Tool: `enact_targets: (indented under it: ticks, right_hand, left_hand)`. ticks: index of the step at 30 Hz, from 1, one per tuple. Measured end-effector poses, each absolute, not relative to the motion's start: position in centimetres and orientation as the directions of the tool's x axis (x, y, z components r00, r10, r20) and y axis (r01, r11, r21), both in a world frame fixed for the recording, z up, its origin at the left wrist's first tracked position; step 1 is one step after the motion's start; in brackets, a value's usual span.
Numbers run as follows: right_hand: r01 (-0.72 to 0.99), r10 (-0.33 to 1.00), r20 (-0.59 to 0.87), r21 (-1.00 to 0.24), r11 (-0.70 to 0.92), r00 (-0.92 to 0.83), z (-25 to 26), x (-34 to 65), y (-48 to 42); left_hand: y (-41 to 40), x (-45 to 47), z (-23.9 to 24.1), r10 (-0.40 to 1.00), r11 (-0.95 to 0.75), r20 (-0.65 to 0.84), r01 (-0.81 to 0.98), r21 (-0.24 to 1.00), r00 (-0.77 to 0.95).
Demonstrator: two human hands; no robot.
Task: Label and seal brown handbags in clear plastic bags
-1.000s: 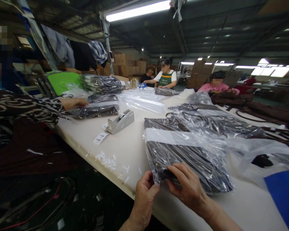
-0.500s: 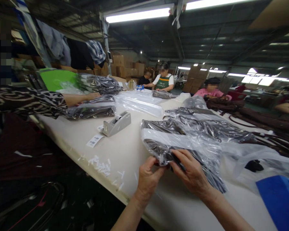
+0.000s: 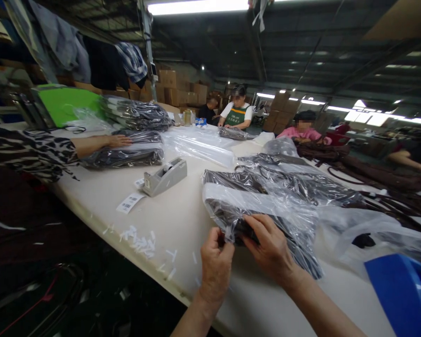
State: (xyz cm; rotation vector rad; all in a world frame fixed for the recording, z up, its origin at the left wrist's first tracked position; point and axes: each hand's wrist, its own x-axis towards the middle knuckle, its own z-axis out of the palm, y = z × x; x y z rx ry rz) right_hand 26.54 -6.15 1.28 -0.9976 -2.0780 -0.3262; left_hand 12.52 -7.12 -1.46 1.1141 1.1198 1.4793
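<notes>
A clear plastic bag point(image 3: 266, 213) with a dark folded garment inside lies on the white table point(image 3: 175, 210) in front of me. My left hand point(image 3: 215, 264) pinches the bag's near left corner. My right hand point(image 3: 270, 250) grips the same near edge from above, fingers curled over the plastic. The bag's far end rests on other bagged garments point(image 3: 294, 180).
A grey tape dispenser point(image 3: 164, 176) and a barcode label point(image 3: 130, 202) sit to the left, with white paper scraps point(image 3: 140, 236) near the edge. A person's arm in a patterned sleeve point(image 3: 31, 150) rests on a bagged stack point(image 3: 126, 154). A blue object point(image 3: 403, 295) is at right. Other workers stand at the far end.
Both hands have drawn the bag's near edge closer and bunched it up. My left hand has closed over the corner. The co-worker's hand pulled back a little on the stack.
</notes>
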Motion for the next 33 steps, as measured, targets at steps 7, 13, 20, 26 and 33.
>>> enact_targets:
  ticks: [7,13,20,26,33]
  right_hand:
    - [0.752,0.478,0.77,0.004,0.659,-0.423,1.3,25.8,-5.6]
    - [0.747,0.48,0.769,-0.005,0.664,-0.422,0.6,24.8,-5.5]
    - [0.747,0.512,0.746,-0.029,0.664,-0.426,1.0,24.6,-5.9]
    - [0.722,0.341,0.813,0.135,0.678,-0.472,-0.3,24.6,-4.8]
    - [0.673,0.295,0.803,0.171,0.719,-0.518,-1.4,24.0,-4.8]
  left_hand:
    - [-7.0,13.2,-2.0,0.965,-0.139,0.106,-0.126,0.982,-0.239]
    - [-5.6,12.5,-3.2,0.963,-0.092,0.031,-0.218,0.972,-0.267]
    - [-6.0,13.1,-1.7,0.95,-0.022,-0.125,-0.463,0.886,-0.286]
    - [-6.2,13.3,-1.8,0.942,-0.053,-0.103,-0.445,0.894,-0.32]
    - [-7.0,12.3,-1.9,0.964,-0.027,-0.121,-0.543,0.839,-0.236]
